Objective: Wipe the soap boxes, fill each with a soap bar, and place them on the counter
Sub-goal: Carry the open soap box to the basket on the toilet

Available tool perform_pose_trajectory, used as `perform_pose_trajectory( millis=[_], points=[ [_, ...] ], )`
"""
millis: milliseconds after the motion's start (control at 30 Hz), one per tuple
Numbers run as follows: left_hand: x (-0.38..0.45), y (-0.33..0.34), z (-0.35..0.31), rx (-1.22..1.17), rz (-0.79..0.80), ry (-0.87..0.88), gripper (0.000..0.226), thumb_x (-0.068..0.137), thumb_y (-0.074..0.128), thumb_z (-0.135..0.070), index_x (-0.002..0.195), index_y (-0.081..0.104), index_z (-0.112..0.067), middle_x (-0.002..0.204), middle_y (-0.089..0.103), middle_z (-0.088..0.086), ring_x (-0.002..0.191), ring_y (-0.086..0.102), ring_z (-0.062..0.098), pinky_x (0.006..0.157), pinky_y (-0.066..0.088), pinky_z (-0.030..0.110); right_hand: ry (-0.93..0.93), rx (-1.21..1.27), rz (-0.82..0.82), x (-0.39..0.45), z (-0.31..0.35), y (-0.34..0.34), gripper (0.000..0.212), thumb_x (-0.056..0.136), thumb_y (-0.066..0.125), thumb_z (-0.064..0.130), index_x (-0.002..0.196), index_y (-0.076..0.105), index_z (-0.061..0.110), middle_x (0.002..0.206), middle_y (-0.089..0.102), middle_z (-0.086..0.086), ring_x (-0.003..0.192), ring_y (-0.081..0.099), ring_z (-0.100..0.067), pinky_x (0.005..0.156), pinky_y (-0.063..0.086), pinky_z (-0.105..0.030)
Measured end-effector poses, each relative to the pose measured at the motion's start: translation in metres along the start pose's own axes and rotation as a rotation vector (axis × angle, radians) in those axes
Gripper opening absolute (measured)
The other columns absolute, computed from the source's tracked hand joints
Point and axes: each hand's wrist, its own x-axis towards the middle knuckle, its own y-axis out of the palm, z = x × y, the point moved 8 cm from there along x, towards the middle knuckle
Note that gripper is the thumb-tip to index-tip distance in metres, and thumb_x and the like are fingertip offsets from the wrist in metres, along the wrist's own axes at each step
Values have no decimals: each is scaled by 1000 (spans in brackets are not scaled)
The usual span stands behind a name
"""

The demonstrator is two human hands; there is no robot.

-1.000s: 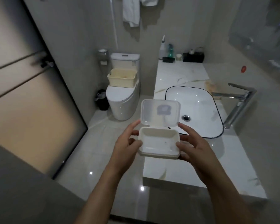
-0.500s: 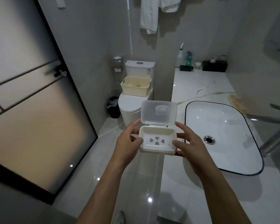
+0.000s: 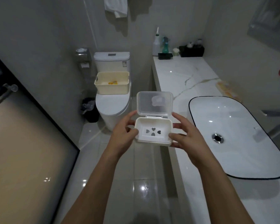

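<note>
Both hands held one white soap box (image 3: 153, 132) in the air, over the floor just left of the counter (image 3: 181, 75). The left hand (image 3: 121, 136) gripped its left end, thumb curled onto the rim and fingers behind; the right hand (image 3: 187, 135) pinched the right end the same way. The clear lid (image 3: 154, 103) stood open, hinged up at the far edge. The tray inside was bare, with four heart-shaped holes in its floor. To the right lay the sink (image 3: 242, 135), set in the counter. Farther off, a cream basket (image 3: 112, 84) sat on the closed toilet (image 3: 111, 104), with something small and yellow inside it. A towel (image 3: 116, 6) hung on the far wall.
</note>
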Motion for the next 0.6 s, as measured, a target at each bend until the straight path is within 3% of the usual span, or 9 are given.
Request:
perform_pose_trajectory(
  millis=[167, 300, 467, 600],
  points=[
    [34, -37, 20, -10, -5, -16, 66, 81, 59, -3, 136, 53, -39, 109, 66, 0, 92, 66, 21, 71, 51, 28, 7, -19, 33, 38, -1, 40, 65, 91, 66, 1, 130, 54, 52, 118, 63, 7, 105, 66, -14, 65, 60, -25],
    [61, -65, 37, -11, -40, -56, 67, 83, 59, -1, 128, 51, -50, 107, 64, -2, 87, 65, 13, 64, 49, 19, 22, -45, 69, 76, -6, 70, 64, 92, 65, 1, 138, 53, 43, 122, 63, 7, 99, 68, -9, 65, 60, -25],
    [97, -104, 57, 2, -132, -84, 68, 83, 59, 4, 138, 52, -35, 112, 62, 2, 77, 61, 12, 61, 47, 17, 37, -27, 149, 136, -14, 111, 63, 92, 65, 1, 138, 54, 44, 124, 65, 5, 108, 67, -16, 70, 62, -29],
    [136, -135, 68, 14, -203, -97, 68, 82, 59, 5, 138, 53, -33, 109, 63, 7, 78, 58, 15, 66, 47, 23, 63, 9, 214, 198, -20, 143, 65, 90, 66, -2, 130, 58, 49, 115, 67, 4, 104, 69, -20, 71, 63, -34]
  ],
)
